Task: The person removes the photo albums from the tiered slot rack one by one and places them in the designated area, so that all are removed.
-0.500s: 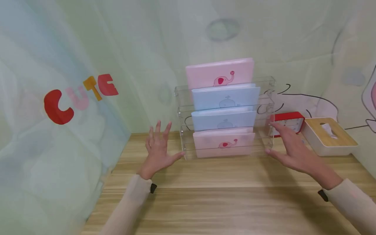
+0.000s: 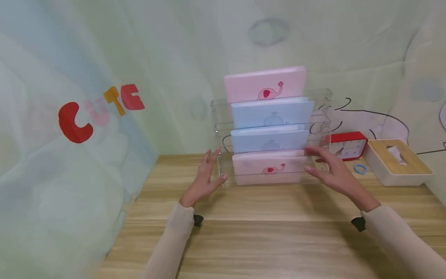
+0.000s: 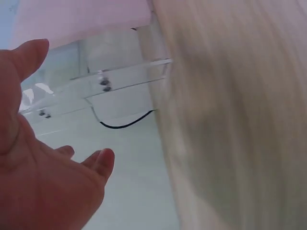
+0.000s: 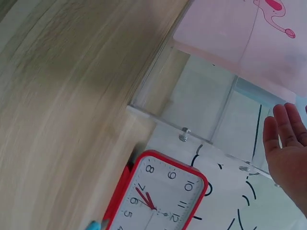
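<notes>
Your two hands are at either side of the clear rack.
Your left hand (image 2: 203, 181) has its thumb and fingers spread, by the rack's near left edge; your right hand (image 2: 336, 172) has its thumb apart from its fingers, with nothing pinched. I can't tell if they touch. The clear rack (image 2: 223, 126) sits between them, and the front pink elephant folder (image 2: 256, 170) is just left of your right fingertips. It seems best to move both hands softly and evenly, so nothing tips. Mind the red clock (image 2: 352, 149) and blue ring (image 2: 360, 169), right of your right hand. The wood surface (image 2: 261, 244) spreads wide on the near side of both hands.
</notes>
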{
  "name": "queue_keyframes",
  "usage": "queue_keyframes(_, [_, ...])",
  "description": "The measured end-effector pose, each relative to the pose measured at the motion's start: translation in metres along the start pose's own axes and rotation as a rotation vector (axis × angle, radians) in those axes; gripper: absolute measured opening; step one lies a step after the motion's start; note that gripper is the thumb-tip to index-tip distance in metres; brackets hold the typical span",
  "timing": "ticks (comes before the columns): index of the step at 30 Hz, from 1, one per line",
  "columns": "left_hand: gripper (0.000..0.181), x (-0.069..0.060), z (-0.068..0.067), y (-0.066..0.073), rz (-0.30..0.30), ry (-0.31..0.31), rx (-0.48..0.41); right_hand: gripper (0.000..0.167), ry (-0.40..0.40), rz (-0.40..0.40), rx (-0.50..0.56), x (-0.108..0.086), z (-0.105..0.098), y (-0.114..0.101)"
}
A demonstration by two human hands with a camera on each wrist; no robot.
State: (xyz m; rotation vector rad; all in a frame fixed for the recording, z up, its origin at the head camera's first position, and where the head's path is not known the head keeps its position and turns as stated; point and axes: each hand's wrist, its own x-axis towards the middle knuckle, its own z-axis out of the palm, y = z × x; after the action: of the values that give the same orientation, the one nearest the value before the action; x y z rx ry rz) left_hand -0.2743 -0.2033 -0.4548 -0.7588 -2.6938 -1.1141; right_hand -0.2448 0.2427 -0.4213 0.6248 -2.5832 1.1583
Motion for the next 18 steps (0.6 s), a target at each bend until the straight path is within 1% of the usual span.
queue_keyframes(4, [0.096, -0.001, 0.007, -0.008, 0.011, -0.024, -0.009, 0.05, -0.014, 0.064, 0.08, 0.005, 0.002, -0.001])
queue_keyframes(6, [0.096, -0.002, 0.009, -0.011, 0.013, -0.029, -0.035, 0.046, -0.031, 0.087, 0.127, 0.008, 0.004, -0.003])
queue_keyframes(10, [0.096, 0.0, 0.011, -0.014, -0.01, -0.04, -0.11, 0.046, -0.065, 0.118, 0.196, 0.014, 0.009, -0.004])
queue_keyframes(13, [0.093, 0.002, 0.011, -0.014, -0.033, -0.053, -0.144, 0.045, -0.066, 0.134, 0.22, 0.019, 0.014, -0.003])
queue_keyframes(18, [0.087, 0.003, 0.01, -0.015, -0.047, -0.066, -0.124, 0.038, -0.054, 0.153, 0.28, 0.027, 0.025, 0.0])
